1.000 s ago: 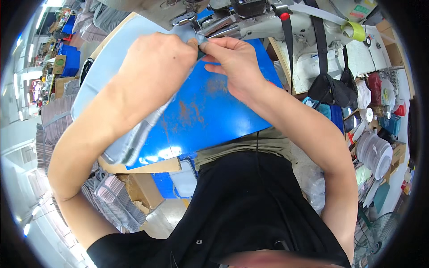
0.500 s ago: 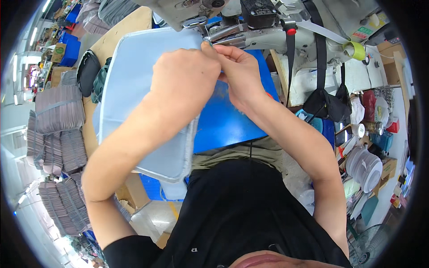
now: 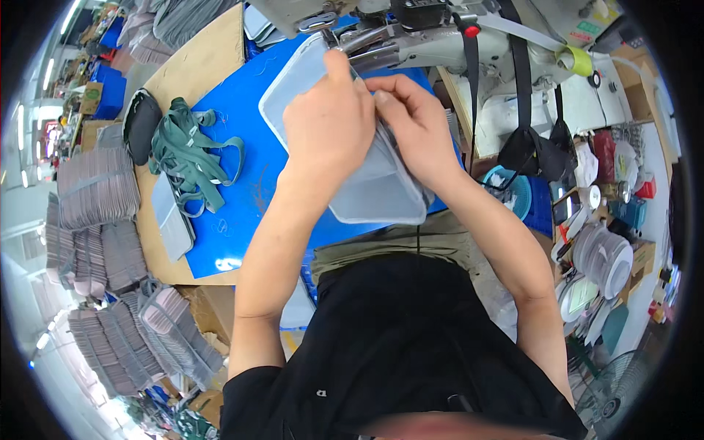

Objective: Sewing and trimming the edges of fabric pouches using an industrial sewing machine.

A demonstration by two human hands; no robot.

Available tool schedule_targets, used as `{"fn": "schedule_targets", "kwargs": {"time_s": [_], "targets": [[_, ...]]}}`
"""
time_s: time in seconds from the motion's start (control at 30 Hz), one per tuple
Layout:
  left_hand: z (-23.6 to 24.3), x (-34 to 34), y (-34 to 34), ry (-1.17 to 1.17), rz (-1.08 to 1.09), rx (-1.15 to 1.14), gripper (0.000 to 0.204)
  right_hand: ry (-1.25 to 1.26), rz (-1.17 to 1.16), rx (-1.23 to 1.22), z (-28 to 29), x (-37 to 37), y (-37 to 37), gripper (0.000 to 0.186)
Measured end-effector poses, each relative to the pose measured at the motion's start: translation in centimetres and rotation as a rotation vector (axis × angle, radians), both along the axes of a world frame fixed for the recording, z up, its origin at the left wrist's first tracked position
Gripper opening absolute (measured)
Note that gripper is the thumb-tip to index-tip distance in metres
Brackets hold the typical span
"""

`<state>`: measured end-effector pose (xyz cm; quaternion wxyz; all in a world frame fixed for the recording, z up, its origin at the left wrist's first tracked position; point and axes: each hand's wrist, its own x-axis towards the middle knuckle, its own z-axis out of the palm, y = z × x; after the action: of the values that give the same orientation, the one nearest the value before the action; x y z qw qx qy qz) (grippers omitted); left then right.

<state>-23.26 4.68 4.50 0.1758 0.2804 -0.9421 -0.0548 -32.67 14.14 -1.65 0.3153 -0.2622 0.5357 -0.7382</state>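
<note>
Far out at nine o'clock, stacks of grey pieces [image 3: 95,187] pile up beside the surface [image 3: 242,176], with a dark oval pouch [image 3: 141,125] and a tangle of green straps [image 3: 191,158] lying on the blue mat just right of them, and one flat grey piece [image 3: 170,216] below the straps. Moving to centre, the left hand [image 3: 330,121] is clamped over the top of a pale grey pouch [image 3: 374,194], fingers curled down over its upper half, thumb pointing to twelve o'clock toward the sewing machine [image 3: 411,33]. The pouch runs from the machine's foot at twelve down to about six o'clock of the hands, its rounded lower end free. Just right, touching the left, the right hand [image 3: 414,121] pinches the pouch's right edge, fingers closed on it. Black straps [image 3: 517,81] hang at two o'clock.
</note>
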Motion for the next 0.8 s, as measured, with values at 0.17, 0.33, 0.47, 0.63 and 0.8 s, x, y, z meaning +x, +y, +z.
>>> {"fn": "schedule_targets", "kwargs": {"time_s": [0.17,0.33,0.47,0.63,0.8], "targets": [[-5.5,5.3,-3.6,0.451,0.000,0.381,0.056,0.741,0.028,0.353,1.3,0.9,2.6,0.042],[-13.3,12.4,-7.9,0.684,0.303,0.891,0.057,0.694,-0.030,0.243,-0.3,2.7,1.8,0.043],[-13.2,16.4,-4.9,0.815,0.264,1.345,0.058,0.511,0.050,0.173,-0.9,2.9,1.5,0.043],[-7.9,18.8,-0.4,0.790,0.281,1.101,0.061,-0.009,0.252,-0.043,-0.6,1.8,2.3,0.041],[-6.3,19.3,-0.4,0.799,0.215,1.081,0.063,-0.378,0.304,-0.189,0.4,2.0,1.8,0.042]]}}
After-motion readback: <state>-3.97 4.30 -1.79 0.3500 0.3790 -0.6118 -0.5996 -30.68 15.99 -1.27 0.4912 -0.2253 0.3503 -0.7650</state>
